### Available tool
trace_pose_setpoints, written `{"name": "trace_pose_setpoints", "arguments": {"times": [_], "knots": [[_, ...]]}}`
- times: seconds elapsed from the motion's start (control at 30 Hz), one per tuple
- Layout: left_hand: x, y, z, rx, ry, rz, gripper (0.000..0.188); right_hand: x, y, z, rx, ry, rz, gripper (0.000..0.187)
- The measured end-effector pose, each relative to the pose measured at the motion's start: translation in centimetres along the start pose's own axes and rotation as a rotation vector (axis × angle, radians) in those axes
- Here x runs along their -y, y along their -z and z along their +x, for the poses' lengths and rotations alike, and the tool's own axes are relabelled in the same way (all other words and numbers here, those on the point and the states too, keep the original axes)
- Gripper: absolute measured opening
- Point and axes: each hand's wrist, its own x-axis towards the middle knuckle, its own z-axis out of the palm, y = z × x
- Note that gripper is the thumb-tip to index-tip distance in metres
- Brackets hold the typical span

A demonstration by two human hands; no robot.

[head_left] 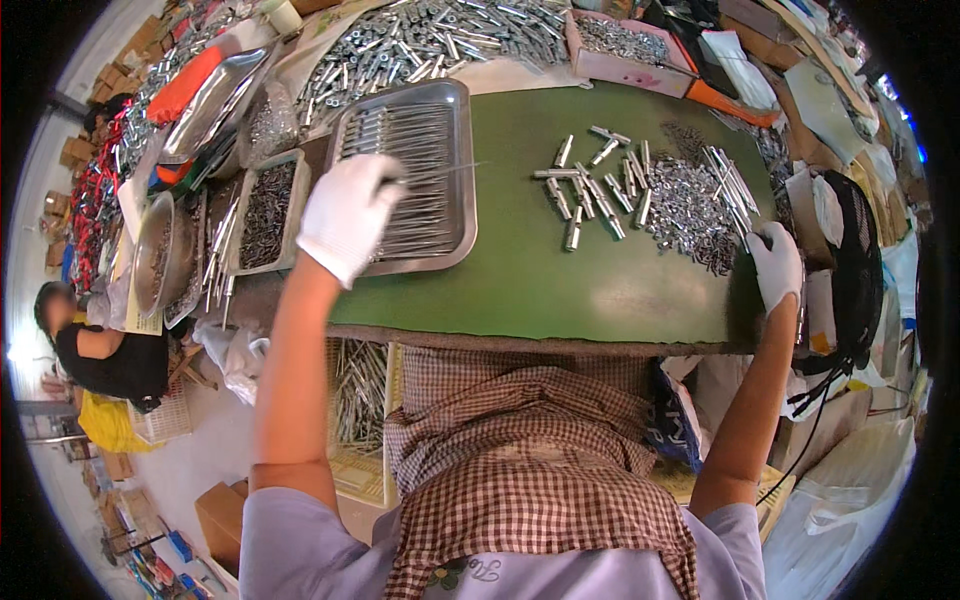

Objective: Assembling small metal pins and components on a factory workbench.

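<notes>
My left hand (350, 218), in a white glove, is closed in a pinch over the metal tray (466, 220). From its fingertips a thin metal rod (450, 169) points to the right past the tray's rim. Many similar rods (412, 215) lie in rows in the tray. At the right end of the green work mat, my gloved right hand (777, 264) has its fingers closed at the lower end of a bunch of metal rods (733, 188). Its fingertips are partly hidden. Beside the bunch are a heap of small shiny metal parts (690, 215) and several short metal tubes (590, 190).
A large pile of metal tubes (430, 45) covers the back. Left of the tray stand a box of dark screws (265, 215) and a metal bowl (155, 255). A pink box of small parts (625, 50) sits at the back right. Another person (110, 345) is at the far left.
</notes>
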Motion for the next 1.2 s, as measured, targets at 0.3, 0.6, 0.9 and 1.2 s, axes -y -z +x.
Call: {"name": "trace_pose_setpoints", "arguments": {"times": [0.3, 0.6, 0.9, 1.2], "knots": [[4.8, 2.0, -1.1, 0.250, 0.062, 0.114, 0.018, 2.8, 0.8, -4.0, -0.568, -0.015, 0.489, 0.015], [3.6, 2.8, -0.5, 0.295, 0.161, 0.132, 0.018, 10.2, 1.7, -9.8, -0.277, 0.164, 0.270, 0.038], [5.6, 2.6, -2.2, 0.060, -0.042, 0.144, 0.018, 22.3, -0.4, -9.4, 0.040, 0.545, 0.577, 0.031], [6.6, 2.3, -0.5, 0.259, -0.080, 0.017, 0.020, 36.8, -6.7, -6.2, 0.318, 0.828, 0.204, 0.016]]}}
